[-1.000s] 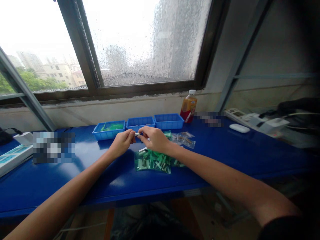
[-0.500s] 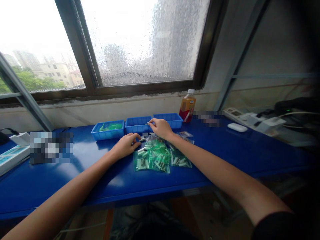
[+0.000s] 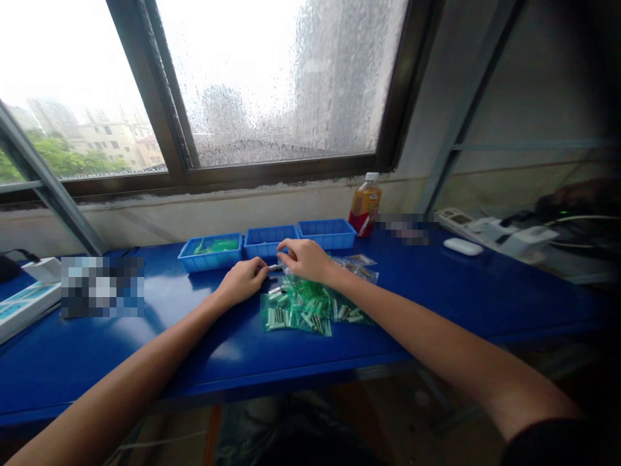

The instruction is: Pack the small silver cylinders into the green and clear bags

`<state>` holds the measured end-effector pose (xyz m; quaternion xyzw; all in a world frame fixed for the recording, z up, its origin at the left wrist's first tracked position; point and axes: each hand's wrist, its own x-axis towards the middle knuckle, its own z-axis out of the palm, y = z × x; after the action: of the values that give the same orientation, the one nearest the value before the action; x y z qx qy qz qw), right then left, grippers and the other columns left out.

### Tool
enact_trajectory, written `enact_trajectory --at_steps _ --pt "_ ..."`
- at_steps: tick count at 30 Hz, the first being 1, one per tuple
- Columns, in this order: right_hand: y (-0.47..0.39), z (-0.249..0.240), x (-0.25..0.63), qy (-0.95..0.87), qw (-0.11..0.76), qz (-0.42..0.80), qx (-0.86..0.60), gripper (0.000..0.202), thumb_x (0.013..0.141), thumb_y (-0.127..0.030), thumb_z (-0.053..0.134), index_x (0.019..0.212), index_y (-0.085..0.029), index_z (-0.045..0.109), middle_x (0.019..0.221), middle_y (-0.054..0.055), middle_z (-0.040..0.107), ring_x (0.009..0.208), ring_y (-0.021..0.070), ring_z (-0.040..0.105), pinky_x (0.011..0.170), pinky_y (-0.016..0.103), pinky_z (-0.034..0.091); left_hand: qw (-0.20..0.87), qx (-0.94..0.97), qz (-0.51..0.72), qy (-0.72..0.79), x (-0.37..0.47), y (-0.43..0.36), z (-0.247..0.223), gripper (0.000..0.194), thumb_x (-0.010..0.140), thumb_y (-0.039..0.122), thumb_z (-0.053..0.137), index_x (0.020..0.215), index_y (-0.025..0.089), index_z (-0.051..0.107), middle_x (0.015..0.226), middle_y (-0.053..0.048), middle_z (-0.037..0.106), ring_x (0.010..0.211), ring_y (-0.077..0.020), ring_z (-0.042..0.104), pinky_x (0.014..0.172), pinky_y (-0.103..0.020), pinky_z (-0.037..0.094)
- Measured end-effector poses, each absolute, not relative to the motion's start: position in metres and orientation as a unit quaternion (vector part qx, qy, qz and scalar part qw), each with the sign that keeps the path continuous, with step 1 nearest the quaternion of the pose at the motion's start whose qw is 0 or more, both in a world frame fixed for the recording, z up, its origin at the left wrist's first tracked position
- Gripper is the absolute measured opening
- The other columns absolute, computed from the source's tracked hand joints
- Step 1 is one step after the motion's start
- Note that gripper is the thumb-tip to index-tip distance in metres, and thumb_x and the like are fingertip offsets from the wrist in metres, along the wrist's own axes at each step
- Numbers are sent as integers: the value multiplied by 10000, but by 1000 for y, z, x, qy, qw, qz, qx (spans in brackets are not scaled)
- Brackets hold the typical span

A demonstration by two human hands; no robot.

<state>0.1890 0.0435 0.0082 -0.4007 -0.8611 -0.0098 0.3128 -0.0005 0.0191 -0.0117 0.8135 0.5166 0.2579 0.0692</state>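
My left hand (image 3: pixel 242 281) is closed in a pinch over the blue table, and a small silvery rod-like piece (image 3: pixel 274 266) sticks out from its fingertips to the right. Just beyond that piece is my right hand (image 3: pixel 305 259), its fingers curled together above the bags; anything between its fingertips is too small to make out. Green see-through bags (image 3: pixel 295 314) with several short pale and metallic pieces lie in a pile below both hands. More clear bags (image 3: pixel 361 265) lie partly behind my right wrist.
Three blue bins stand along the back: the left bin (image 3: pixel 208 261) with green bags inside, the middle bin (image 3: pixel 257 249) and the right bin (image 3: pixel 339 241). A drink bottle (image 3: pixel 365 207) stands beside them. Power strips (image 3: pixel 29 301) and a white case (image 3: pixel 462 246) are at the sides.
My right hand has come back from the middle bin's front edge, down and left towards my left hand. My left fingers have closed in on the small silvery piece.
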Motion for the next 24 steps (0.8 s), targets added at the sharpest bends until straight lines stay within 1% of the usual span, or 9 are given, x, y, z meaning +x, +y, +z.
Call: enact_trajectory --at_steps 4,8,11,13,15,18,19,21,24 --pt "28 9 181 -900 295 -1 -322 208 792 -263 564 971 -161 588 754 19 601 641 116 511 592 225 333 146 798 312 494 -10 19 -6 350 879 363 317 671 164 517 602 1 541 576 -133 492 570 -248 363" --pt "24 10 179 -905 303 -5 -299 141 811 -222 530 929 -159 575 779 24 587 670 118 505 623 226 349 219 786 334 472 -13 18 -5 382 886 398 293 698 155 519 601 3 521 553 -119 460 538 -238 363" --pt "24 10 180 -909 304 -4 -284 134 813 -214 530 929 -158 570 785 27 589 690 123 510 639 228 356 269 778 335 458 -10 17 -7 397 888 424 292 680 154 496 586 6 494 523 -105 427 489 -223 347" --pt "24 10 179 -908 308 -4 -285 130 830 -228 516 917 -152 575 786 36 599 687 124 514 636 231 355 290 771 342 452 -8 16 -7 405 891 438 290 679 154 485 583 8 490 510 -98 417 486 -220 350" --pt "25 9 178 -897 319 8 -307 151 853 -261 494 895 -148 585 775 43 611 665 122 518 618 231 352 301 761 366 442 -7 14 -6 363 885 448 323 771 153 502 623 11 509 508 -91 423 490 -217 359" --pt "26 8 177 -874 338 45 -346 201 879 -289 453 859 -148 594 755 50 626 659 122 536 606 229 354 296 763 398 415 -7 12 -4 313 829 442 472 970 163 491 710 12 526 545 -88 452 503 -205 371" --pt "27 7 176 -868 344 57 -353 213 885 -288 441 847 -147 595 752 51 628 662 122 541 606 228 356 285 769 402 408 -7 11 -4 321 810 431 511 983 162 492 726 9 526 568 -89 462 514 -202 374" --pt "27 6 175 -862 352 76 -356 229 890 -294 430 826 -144 591 735 48 627 650 117 540 597 225 355 256 781 404 402 -6 11 -4 294 799 413 533 934 152 513 734 0 525 609 -95 472 541 -202 381" --pt "26 5 174 -861 361 88 -347 192 860 -309 487 914 -142 564 660 10 594 586 107 510 559 218 340 238 786 398 410 -6 12 -4 269 838 402 468 894 145 526 738 -11 546 615 -105 482 559 -218 395"
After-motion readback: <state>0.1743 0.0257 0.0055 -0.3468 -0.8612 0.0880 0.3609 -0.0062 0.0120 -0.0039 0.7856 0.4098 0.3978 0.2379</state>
